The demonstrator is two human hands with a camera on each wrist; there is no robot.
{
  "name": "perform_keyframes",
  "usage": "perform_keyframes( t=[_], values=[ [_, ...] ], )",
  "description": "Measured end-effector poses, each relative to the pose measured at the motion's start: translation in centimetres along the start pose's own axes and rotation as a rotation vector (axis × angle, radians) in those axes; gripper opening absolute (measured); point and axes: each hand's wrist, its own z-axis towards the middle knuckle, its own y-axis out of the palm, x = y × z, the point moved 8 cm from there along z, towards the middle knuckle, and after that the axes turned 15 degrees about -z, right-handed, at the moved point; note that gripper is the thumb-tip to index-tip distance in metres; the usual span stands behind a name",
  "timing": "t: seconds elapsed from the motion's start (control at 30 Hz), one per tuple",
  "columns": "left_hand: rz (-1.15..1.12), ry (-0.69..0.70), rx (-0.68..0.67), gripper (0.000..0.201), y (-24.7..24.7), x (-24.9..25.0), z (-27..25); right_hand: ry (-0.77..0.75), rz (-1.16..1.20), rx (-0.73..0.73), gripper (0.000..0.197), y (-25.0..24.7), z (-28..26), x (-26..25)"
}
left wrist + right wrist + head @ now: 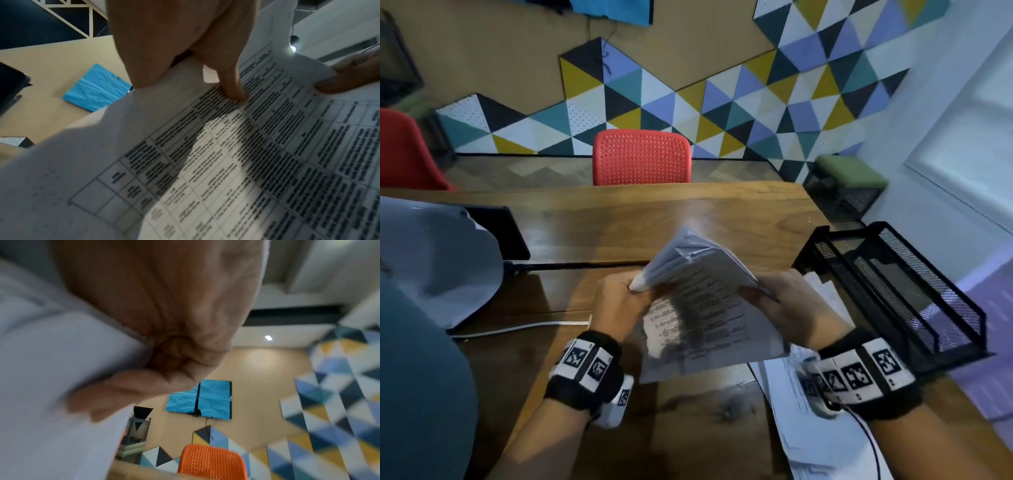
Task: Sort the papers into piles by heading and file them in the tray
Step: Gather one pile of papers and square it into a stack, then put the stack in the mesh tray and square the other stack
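Observation:
A stack of printed papers (705, 301) is held up above the wooden table (619, 222), bent and fanned at its top. My left hand (619, 301) grips the stack's left edge; in the left wrist view its thumb (232, 84) presses on a page of printed tables (246, 162). My right hand (784, 308) grips the stack's right edge; the right wrist view shows its curled fingers (131, 386) round the sheets (51, 369). A black mesh tray (893, 291) stands to the right at the table's edge. More loose papers (808, 411) lie under my right wrist.
A red chair (642, 157) stands behind the far table edge, another red chair (404, 150) at far left. A grey cloth (438, 260) and a dark flat device (500, 229) lie on the left. A white cable (517, 327) runs across the table. A green stool (849, 178) stands at right.

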Motion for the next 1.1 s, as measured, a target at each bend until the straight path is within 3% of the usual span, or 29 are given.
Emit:
perform_keyframes(
  t=[0.03,0.1,0.13,0.17,0.2,0.23,0.3,0.4,0.47,0.53,0.6,0.73,0.87,0.93,1.0,1.1],
  values=[
    [0.046,0.009,0.03,0.009,0.0,-0.4,0.1,0.07,0.119,0.027,0.035,0.7,-1.1,1.3],
    [0.184,-0.019,0.13,0.057,-0.7,-1.8,-0.1,0.266,0.362,0.05,0.032,2.2,-3.9,4.4],
    [0.224,-0.101,0.201,0.082,-1.4,-2.9,-0.5,0.381,0.465,0.071,0.028,2.9,-5.7,6.0],
    [0.204,-0.222,0.263,0.095,-1.9,-4.2,-1.4,0.487,0.568,0.108,0.024,3.5,-7.4,7.2],
    [0.141,-0.345,0.302,0.093,-2.2,-5.6,-2.3,0.583,0.688,0.155,0.021,4.1,-9.1,8.1],
    [0.031,-0.447,0.298,0.078,-1.6,-6.7,-3.2,0.673,0.814,0.206,0.02,4.8,-10.7,8.9],
    [-0.278,-0.591,0.197,0.055,1.1,-8.6,-4.8,0.846,0.961,0.304,0.023,6.5,-13.7,10.3],
    [-0.73,-0.629,0.094,0.061,6.4,-8.7,-5.7,1.03,1.019,0.411,0.031,8.2,-16.9,11.1],
    [-0.808,-0.595,0.022,0.054,10.8,-7.2,-6.0,0.983,1.162,0.489,0.033,8.6,-17.1,10.4],
    [-0.721,-0.561,-0.038,0.039,15.6,-5.6,-6.8,0.937,1.28,0.519,0.032,8.8,-16.8,9.9],
    [-0.669,-0.496,0.01,0.027,18.8,-4.4,-7.0,0.945,1.172,0.486,0.035,8.7,-17.5,11.4],
    [-0.597,-0.331,0.038,0.036,22.7,-2.1,-5.7,0.906,1.006,0.46,0.057,3.9,-19.5,17.0],
    [-0.396,-0.269,-0.062,0.049,26.5,-0.7,-4.9,0.802,0.981,0.511,0.022,-2.6,-21.4,23.9],
    [-0.286,-0.29,-0.088,0.036,29.1,-0.1,-5.0,0.703,0.94,0.44,0.03,-4.5,-21.7,26.5],
    [-0.178,-0.23,-0.133,0.042,32.6,1.1,-4.9,0.731,0.859,0.43,0.034,-5.4,-22.7,29.4],
    [-0.047,-0.071,-0.238,0.044,39.0,2.5,-4.5,0.867,0.725,0.562,0.032,-6.5,-24.9,34.9]
  ],
)
